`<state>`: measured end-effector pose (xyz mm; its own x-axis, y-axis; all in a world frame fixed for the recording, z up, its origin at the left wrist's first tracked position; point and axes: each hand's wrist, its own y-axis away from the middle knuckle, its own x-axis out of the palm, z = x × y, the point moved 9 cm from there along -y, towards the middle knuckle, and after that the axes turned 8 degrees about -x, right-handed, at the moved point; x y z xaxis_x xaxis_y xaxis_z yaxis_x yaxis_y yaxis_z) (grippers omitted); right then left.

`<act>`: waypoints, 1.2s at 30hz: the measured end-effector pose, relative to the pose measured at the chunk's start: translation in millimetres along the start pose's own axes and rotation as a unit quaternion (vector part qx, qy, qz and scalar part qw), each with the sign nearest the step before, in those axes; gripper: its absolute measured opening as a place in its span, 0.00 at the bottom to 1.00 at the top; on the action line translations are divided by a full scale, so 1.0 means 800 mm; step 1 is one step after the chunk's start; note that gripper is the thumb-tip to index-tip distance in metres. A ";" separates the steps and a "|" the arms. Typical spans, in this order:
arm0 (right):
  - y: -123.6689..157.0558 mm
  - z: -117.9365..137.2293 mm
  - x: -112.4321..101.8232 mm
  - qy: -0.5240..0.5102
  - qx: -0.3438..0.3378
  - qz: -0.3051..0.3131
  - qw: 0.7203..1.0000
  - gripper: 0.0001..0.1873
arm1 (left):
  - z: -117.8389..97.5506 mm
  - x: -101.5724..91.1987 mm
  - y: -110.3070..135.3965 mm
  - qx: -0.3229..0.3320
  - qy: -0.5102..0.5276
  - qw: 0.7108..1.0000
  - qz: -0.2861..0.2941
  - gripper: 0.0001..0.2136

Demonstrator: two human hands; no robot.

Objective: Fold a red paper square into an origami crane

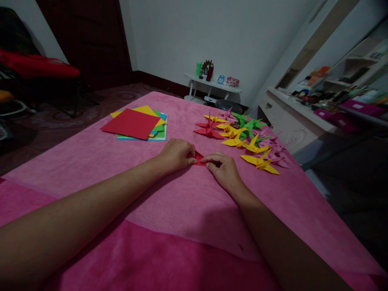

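Observation:
A small piece of folded red paper (198,157) lies low over the pink cloth, between my two hands. My left hand (178,154) pinches its left side, thumb and fingers closed on it. From the right, my right hand (223,167) grips the paper's other edge between thumb and fingertips. Part of the paper is covered by my fingers, so its full shape is hidden. Ahead and to the right stand several folded paper cranes: red ones (208,130), yellow ones (260,162), green ones (249,126) and pink ones (277,151).
To the left ahead is a stack of coloured square sheets with a red sheet (131,123) on top. The pink cloth (176,202) covers the surface. Beyond it are a small white table (216,85), a red chair (39,66) and a cluttered dresser (298,109).

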<state>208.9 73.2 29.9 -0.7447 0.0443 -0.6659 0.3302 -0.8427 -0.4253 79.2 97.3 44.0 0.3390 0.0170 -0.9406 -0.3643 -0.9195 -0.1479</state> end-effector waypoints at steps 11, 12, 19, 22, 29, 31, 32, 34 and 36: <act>-0.002 0.021 0.011 0.110 -0.080 0.077 0.988 0.22 | 0.018 0.011 -0.009 -0.001 0.135 0.979 0.150 0.08; -0.003 0.022 0.012 0.113 -0.082 0.081 0.987 0.23 | 0.019 0.011 -0.009 -0.007 0.143 0.978 0.153 0.07; -0.004 0.027 0.013 0.122 -0.095 0.102 0.983 0.23 | 0.020 0.008 -0.007 -0.020 0.162 0.979 0.126 0.06; -0.004 0.027 0.014 0.129 -0.099 0.111 0.980 0.23 | 0.023 0.005 -0.007 -0.022 0.157 0.981 0.115 0.05; -0.006 0.032 0.019 0.168 -0.119 0.137 0.969 0.26 | 0.025 -0.005 -0.007 -0.013 0.103 0.993 0.065 0.05; -0.006 0.034 0.021 0.186 -0.124 0.147 0.964 0.27 | 0.024 -0.008 -0.006 -0.013 0.093 0.994 0.052 0.06; -0.006 0.035 0.022 0.194 -0.125 0.152 0.961 0.27 | 0.024 -0.009 -0.006 -0.014 0.088 0.995 0.047 0.06; -0.007 0.037 0.023 0.210 -0.127 0.160 0.956 0.27 | 0.026 -0.012 -0.005 -0.024 0.074 0.996 0.039 0.07; -0.007 0.039 0.024 0.221 -0.130 0.166 0.952 0.27 | 0.029 -0.013 -0.004 -0.039 0.055 0.997 0.033 0.07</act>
<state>174.5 62.2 38.6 -0.2774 0.0686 -0.9583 0.6797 -0.6909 -0.2462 56.7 109.1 47.4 0.4105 -0.0843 -0.9080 -0.3222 -0.9449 -0.0580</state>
